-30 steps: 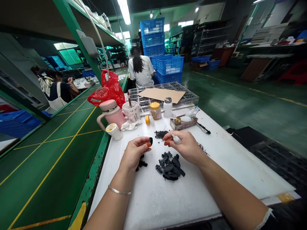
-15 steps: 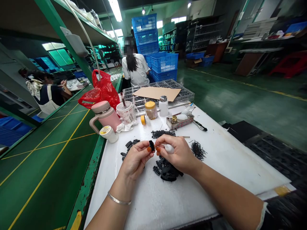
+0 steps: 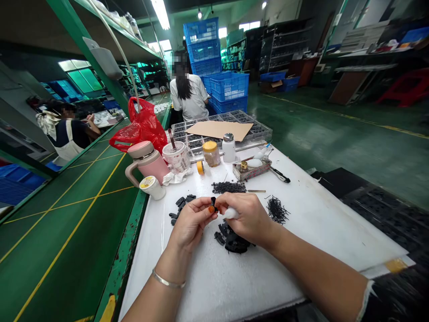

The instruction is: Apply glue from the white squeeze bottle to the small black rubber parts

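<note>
Between the fingertips of my left hand (image 3: pixel 192 221) is a small black plastic part (image 3: pixel 214 204), pinched upright. My right hand (image 3: pixel 250 217) is closed round a small white squeeze bottle (image 3: pixel 231 213), and its fingertips meet the black part. The bottle's tip is hidden by my fingers. Below my hands lies a pile of curved black parts (image 3: pixel 236 241). More black parts (image 3: pixel 182 202) lie behind my left hand. Small black rings (image 3: pixel 228 187) are heaped beyond my hands, and thin black pins (image 3: pixel 277 210) lie to the right.
A pink flask (image 3: pixel 150 163), a cup (image 3: pixel 177 156), a yellow-lidded jar (image 3: pixel 211 154), a white bottle (image 3: pixel 229 148) and a small tool box (image 3: pixel 251 170) stand along the back. A utility knife (image 3: pixel 280 175) lies beside the box. A green conveyor (image 3: pixel 73 223) runs along the left.
My right hand has moved slightly left, with its fingers closer against the black part. The black part has turned a little in my left fingertips.
</note>
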Motion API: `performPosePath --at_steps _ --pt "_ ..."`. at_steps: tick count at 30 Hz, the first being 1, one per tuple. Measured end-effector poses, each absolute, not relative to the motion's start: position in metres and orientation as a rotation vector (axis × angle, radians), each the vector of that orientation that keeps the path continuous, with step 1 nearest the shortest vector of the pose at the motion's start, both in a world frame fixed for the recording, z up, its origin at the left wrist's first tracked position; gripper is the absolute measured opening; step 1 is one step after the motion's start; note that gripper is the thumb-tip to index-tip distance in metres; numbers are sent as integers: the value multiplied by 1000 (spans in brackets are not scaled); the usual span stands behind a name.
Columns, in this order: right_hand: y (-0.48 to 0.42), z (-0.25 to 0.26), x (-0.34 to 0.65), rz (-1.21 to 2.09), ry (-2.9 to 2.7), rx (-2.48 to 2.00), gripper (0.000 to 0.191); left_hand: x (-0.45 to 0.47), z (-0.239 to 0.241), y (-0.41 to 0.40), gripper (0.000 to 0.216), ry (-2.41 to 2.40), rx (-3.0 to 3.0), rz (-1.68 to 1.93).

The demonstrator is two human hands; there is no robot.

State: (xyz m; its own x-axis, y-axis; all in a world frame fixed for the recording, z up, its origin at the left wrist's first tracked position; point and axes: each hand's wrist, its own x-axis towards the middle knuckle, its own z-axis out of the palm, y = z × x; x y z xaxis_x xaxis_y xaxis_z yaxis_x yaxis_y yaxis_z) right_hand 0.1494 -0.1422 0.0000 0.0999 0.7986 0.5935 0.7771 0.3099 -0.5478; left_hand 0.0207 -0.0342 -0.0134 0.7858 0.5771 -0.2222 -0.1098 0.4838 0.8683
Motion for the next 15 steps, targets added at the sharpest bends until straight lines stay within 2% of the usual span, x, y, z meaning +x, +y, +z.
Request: performPosePath --at_steps 4,7,10,12,15 --pt "-142 -3 147 -85 -1723 -1434 25 21 -11 -38 24 537 1054 493" --pt "-142 -2 148 59 -1609 -1457 24 20 -11 -37 24 555 1071 517" --pt "-141 1 151 264 -1429 -1480 12 19 -13 -36 24 560 1038 531" --pt "-140 3 152 322 -1377 -1480 6 18 -15 -36 23 558 1027 537" --pt "-138 4 153 341 -1366 -1471 7 18 -14 -36 24 563 1045 537"
